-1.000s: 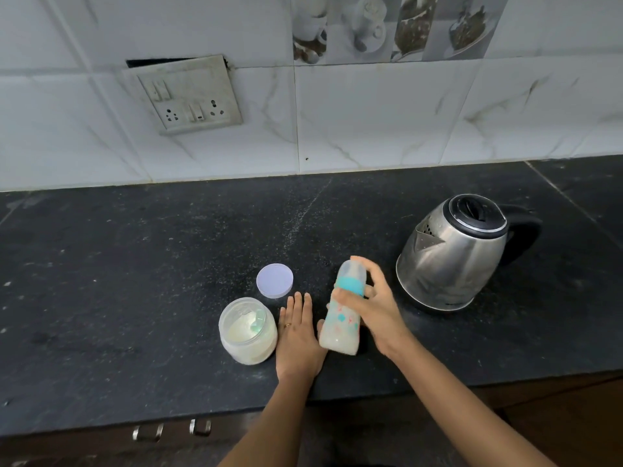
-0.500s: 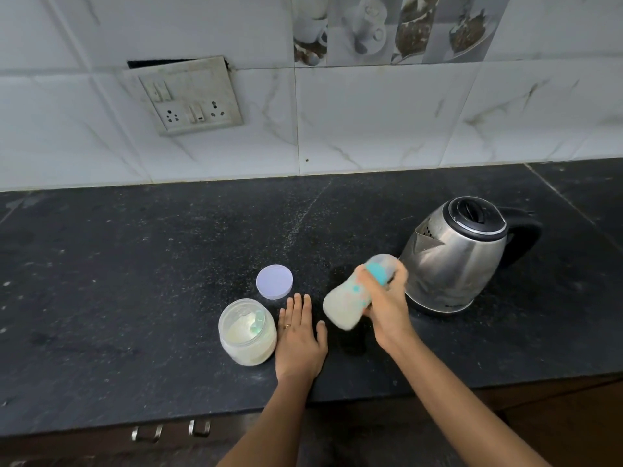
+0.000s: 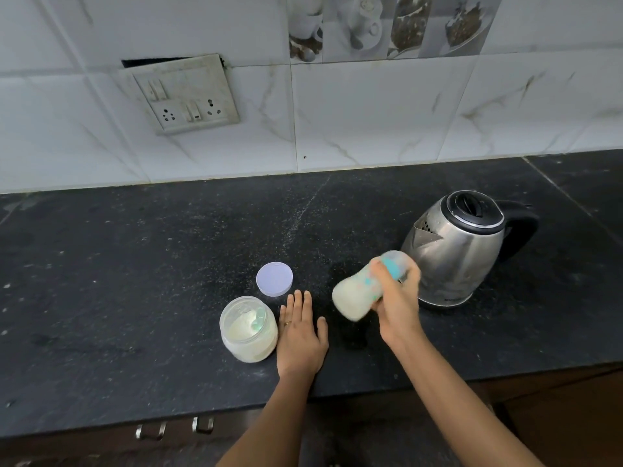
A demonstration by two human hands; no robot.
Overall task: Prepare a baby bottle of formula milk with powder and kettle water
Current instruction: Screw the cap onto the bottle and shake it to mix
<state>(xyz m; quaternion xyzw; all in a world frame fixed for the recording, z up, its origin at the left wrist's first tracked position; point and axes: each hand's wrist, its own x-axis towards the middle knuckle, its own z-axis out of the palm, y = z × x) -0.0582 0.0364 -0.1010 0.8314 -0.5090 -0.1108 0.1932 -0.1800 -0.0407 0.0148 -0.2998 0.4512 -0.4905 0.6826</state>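
Note:
My right hand (image 3: pixel 396 299) grips a baby bottle (image 3: pixel 357 293) with a teal collar, full of milky liquid. The bottle hangs tilted above the black counter (image 3: pixel 135 264), its cap end toward the kettle, and it looks blurred. My left hand (image 3: pixel 301 335) lies flat on the counter, fingers together, holding nothing. Just left of that hand stands an open jar of formula powder (image 3: pixel 248 328) with a green scoop inside. The jar's pale round lid (image 3: pixel 274 278) lies on the counter behind it. A steel kettle (image 3: pixel 462 244) with a black lid and handle stands at the right, close behind the bottle.
A tiled wall with a switch and socket plate (image 3: pixel 185 96) rises behind the counter. The counter's front edge runs just below my wrists, with drawer handles (image 3: pixel 175 429) under it.
The bottle went from upright in my right hand to tilted on its side, then moved slightly right toward the kettle. My left hand stayed flat on the counter.

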